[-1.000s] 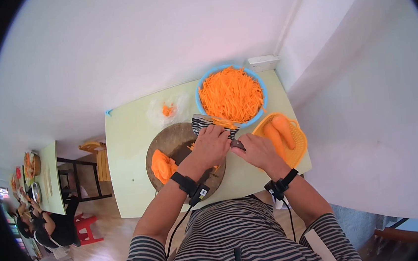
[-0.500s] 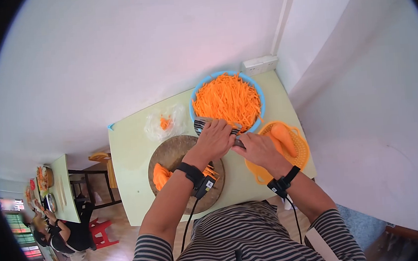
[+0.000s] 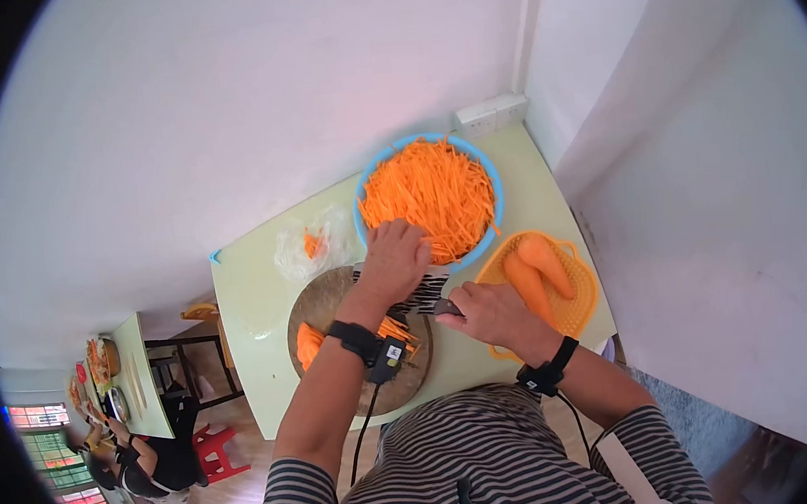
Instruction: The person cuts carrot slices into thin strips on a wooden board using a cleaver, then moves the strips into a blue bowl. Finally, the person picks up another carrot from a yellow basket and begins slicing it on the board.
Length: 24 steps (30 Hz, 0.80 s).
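Note:
My right hand (image 3: pixel 487 310) grips the dark handle of a cleaver (image 3: pixel 419 295), whose wide blade lies over the far right part of the round wooden chopping board (image 3: pixel 330 292). My left hand (image 3: pixel 396 257) is at the near rim of a blue basin (image 3: pixel 498 191), fingers stretched out over the shredded carrot (image 3: pixel 432 192) heaped inside. Part of the blade is hidden beneath that hand. On the board lie carrot pieces (image 3: pixel 308 344) at the left and some carrot shreds (image 3: pixel 396 334), partly covered by my left wrist.
A yellow basket (image 3: pixel 583 311) with whole carrots (image 3: pixel 527 284) stands at the right of the table (image 3: pixel 253 304). Left of the basin is a clear plastic bag (image 3: pixel 331 244) with orange bits. A socket strip (image 3: pixel 492 116) sits at the wall. Another person (image 3: pixel 158 461) works at a table far left.
The cleaver has moved from the basin's near rim back toward me, over the board. My left hand has come off the blade and shifted slightly left. The view has turned a little.

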### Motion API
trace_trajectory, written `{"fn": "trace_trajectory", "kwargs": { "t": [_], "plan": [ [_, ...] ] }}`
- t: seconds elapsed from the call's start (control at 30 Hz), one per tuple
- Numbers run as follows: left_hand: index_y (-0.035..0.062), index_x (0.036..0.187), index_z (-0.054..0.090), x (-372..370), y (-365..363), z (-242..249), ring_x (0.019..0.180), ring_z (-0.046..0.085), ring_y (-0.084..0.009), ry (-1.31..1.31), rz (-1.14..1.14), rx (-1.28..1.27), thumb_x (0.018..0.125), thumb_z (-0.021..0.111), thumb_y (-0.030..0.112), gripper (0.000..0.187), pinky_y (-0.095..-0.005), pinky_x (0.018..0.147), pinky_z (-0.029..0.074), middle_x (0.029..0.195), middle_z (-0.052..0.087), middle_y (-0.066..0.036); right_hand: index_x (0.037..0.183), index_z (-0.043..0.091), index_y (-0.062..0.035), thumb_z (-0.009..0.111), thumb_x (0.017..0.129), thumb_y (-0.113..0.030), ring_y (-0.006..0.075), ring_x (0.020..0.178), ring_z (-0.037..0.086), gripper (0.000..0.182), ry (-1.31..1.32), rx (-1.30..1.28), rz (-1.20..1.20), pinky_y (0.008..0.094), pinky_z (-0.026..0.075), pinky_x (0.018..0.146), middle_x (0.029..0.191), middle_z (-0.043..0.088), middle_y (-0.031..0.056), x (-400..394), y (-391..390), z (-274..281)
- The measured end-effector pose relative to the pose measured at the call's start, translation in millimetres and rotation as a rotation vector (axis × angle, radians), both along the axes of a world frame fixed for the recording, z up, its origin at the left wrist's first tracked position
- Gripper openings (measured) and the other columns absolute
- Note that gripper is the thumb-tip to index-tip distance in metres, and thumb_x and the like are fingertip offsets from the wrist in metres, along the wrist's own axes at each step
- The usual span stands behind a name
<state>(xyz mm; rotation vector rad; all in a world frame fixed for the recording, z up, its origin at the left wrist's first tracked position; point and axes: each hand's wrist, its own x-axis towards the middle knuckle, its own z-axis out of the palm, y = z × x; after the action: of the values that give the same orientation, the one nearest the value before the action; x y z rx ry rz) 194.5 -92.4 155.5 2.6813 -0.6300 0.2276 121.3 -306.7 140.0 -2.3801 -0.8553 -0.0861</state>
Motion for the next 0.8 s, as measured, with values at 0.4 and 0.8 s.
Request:
{"fn": "trace_trajectory", "kwargs": {
  "t": [0.4, 0.8],
  "plan": [
    [0.0003, 0.105, 0.065, -62, 73, 30, 0.086, 0.063, -0.0309, -0.093, 0.427, -0.575, 0.100, 0.060, 0.009, 0.011, -0.0404, 0.080, 0.049, 0.092, 0.064, -0.015, 0.103, 0.064, -0.0073, 0.067, 0.096, -0.044, 0.0341, 0.083, 0.070, 0.037, 0.444, 0.058, -0.085, 0.0456, 0.055, 0.067, 0.091, 0.072, 0.0126, -36, 13, 7],
    [-0.0003, 0.108, 0.064, -260, 123, -90, 0.081, 0.067, -0.0299, 0.233, 0.784, -0.478, 0.094, 0.068, 0.011, 0.019, -0.0398, 0.073, 0.054, 0.096, 0.065, -0.017, 0.111, 0.063, 0.0008, 0.066, 0.100, -0.031, 0.0279, 0.073, 0.067, 0.034, 0.758, 0.285, -0.119, 0.0382, 0.054, 0.071, 0.082, 0.069, 0.0172, -84, 11, -20]
  ]
}}
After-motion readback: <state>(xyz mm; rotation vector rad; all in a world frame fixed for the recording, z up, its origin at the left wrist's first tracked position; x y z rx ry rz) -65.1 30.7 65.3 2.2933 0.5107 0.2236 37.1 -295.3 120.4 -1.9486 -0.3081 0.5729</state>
